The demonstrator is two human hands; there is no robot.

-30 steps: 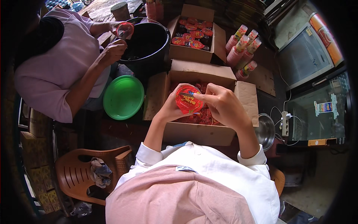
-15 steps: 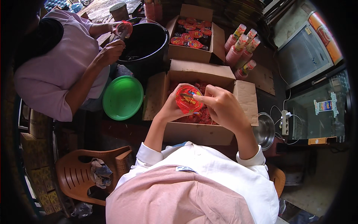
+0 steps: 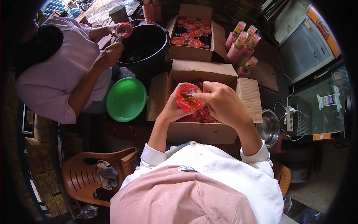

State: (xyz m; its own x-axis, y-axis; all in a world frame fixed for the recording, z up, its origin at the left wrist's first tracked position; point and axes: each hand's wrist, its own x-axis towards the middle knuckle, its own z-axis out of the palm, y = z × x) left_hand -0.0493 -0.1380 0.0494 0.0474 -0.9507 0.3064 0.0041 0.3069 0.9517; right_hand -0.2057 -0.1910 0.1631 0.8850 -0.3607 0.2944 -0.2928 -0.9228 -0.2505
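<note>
Two hands meet over an open carton at the centre of the frame: the left hand (image 3: 172, 109) cradles a small cup with a red foil lid (image 3: 189, 98) from below and behind, fingers wrapped around its side, while the right hand (image 3: 223, 104) comes in from the right, thumb and forefinger pinched narrow at the lid's edge. The cup sits tilted toward the camera, held just above the cardboard box (image 3: 201, 130), where more red-topped cups lie loose.

The cup looks light and thin-walled, likely to give under a hard squeeze, and the glossy foil appears slippery and easy to tear; a grip around the stiffer rim or the body below it would seem the safest hold.

Above, toward the top centre, a second box (image 3: 192, 52) holds rows of the same red-lidded cups. To its right stand several pink bottles (image 3: 241, 43) with coloured caps. A black bucket (image 3: 144, 48) sits at upper left of centre, with a green round lid (image 3: 126, 99) below it.

At upper left a co-worker in a pale lilac shirt (image 3: 52, 87) holds another red-lidded cup over the bucket. A metal bowl (image 3: 269, 128) rests at right, and a brown plastic chair (image 3: 93, 175) stands at lower left.
</note>
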